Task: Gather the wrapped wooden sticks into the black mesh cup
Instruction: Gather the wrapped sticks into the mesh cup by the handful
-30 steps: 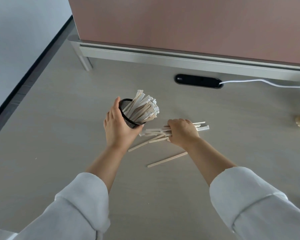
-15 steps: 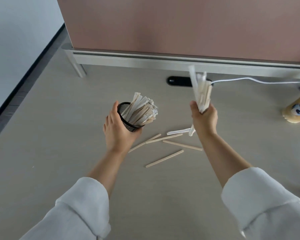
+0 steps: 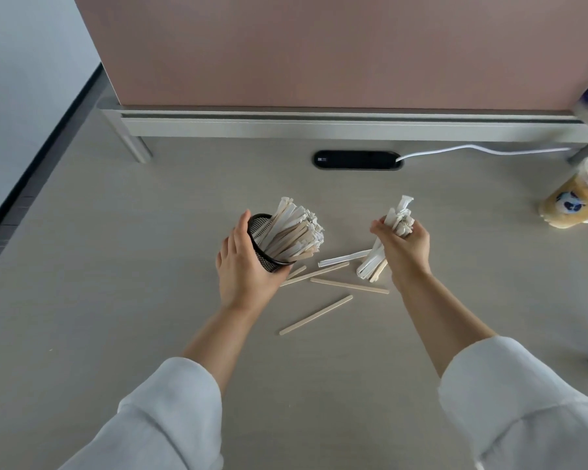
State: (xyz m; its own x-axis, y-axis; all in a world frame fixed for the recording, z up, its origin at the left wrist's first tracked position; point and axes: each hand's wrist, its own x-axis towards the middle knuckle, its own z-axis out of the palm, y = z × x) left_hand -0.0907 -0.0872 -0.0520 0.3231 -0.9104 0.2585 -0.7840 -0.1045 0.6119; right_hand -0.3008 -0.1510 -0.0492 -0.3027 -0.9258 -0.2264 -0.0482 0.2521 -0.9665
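Black mesh cup: your left hand (image 3: 243, 266) wraps around the black mesh cup (image 3: 264, 244) from the left and underneath, with the thumb along its near rim. The cup is tipped so its mouth faces up and to the right.
Cup contents: a thick bundle of sticks (image 3: 294, 232) fills the cup and fans out past the rim toward the right. Most are in white paper wrappers, and a few bare wooden ends show among them. A crescent of open mesh shows inside on the left.
Right hand: your right hand (image 3: 403, 247) is closed around a second bunch of wrapped sticks (image 3: 392, 237). The bunch stands steeply, its crumpled wrapper tops above the fist and its lower ends pointing down at the table, to the right of the cup and apart from it.
Loose sticks: a wrapped stick (image 3: 345, 257) lies on the table between your hands. Three bare wooden sticks (image 3: 315, 314) lie near it, one reaching under the cup's lower edge.
Table: the light grey table (image 3: 116, 300) carries everything.
Drink cup: a clear plastic cup of tan drink (image 3: 572, 206) stands at the far right, well apart from your hands; its lid is blurred.
Cable port: a black oval port (image 3: 357, 160) sits in the table beyond the cup, with a white cable (image 3: 482, 149) running out of its right end.
Sleeves: both forearms come out of white sleeves (image 3: 160, 418).
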